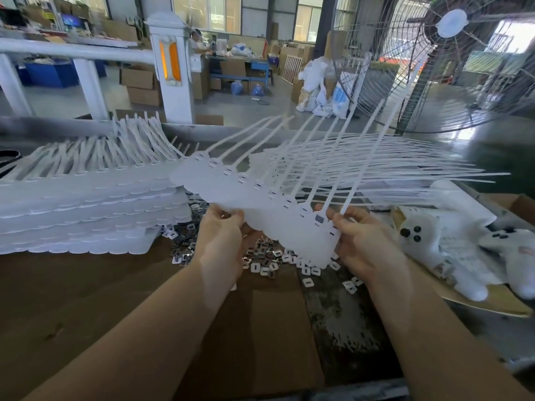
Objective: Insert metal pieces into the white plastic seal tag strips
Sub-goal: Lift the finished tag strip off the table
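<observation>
Both hands are closed on one strip of white seal tags, lifted above the surface: the left hand pinches its lower edge near the middle, the right hand grips its near end, and its thin tails fan up and away. Directly beneath the strip lies a heap of small metal pieces. Left of the strip a stack of more strips crowds the surface, a white glove lies to its right, and a large fan stands beyond it.
</observation>
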### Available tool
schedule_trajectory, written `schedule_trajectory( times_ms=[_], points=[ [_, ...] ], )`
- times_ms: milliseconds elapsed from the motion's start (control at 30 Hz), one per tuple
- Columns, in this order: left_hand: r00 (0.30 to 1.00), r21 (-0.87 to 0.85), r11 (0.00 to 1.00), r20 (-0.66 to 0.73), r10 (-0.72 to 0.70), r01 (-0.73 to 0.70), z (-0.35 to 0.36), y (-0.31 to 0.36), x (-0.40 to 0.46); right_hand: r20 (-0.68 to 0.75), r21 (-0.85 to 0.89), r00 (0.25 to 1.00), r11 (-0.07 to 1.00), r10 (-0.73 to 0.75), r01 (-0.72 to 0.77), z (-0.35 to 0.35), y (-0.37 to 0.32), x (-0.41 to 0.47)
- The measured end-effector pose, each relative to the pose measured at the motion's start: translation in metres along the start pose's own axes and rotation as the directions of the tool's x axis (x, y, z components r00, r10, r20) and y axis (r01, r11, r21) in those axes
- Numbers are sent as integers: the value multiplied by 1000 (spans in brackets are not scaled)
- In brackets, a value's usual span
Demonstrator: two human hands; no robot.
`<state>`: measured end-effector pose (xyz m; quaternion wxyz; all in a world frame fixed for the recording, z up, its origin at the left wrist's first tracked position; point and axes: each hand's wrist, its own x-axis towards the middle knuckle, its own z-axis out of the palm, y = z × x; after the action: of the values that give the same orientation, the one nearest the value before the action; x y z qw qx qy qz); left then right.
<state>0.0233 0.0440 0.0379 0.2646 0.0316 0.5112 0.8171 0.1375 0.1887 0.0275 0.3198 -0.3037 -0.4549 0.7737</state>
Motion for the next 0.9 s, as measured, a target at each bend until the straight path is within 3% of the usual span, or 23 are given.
schedule_trajectory(
  times_ms=[167, 333, 633, 733, 900],
  points=[
    [999, 42, 998, 19, 40, -41, 0, 6, 14, 11, 33, 1000, 999, -23, 23, 8, 1, -4],
    [997, 33, 997, 46, 69, -71, 9, 8, 28, -135, 48, 989, 997, -55, 62, 21, 4, -2],
    [996, 193, 981, 88, -34, 17, 33, -16, 42, -322, 66, 942, 991, -93, 120, 50, 17, 13],
    [985, 261, 965, 155, -79, 37, 33, -22, 46, -342, 115, 934, 982, -100, 147, 56, 19, 19],
    [985, 219, 975, 163, -62, 25, 27, -19, 57, -330, 113, 942, 988, -62, 104, 65, 21, 30]
  ],
)
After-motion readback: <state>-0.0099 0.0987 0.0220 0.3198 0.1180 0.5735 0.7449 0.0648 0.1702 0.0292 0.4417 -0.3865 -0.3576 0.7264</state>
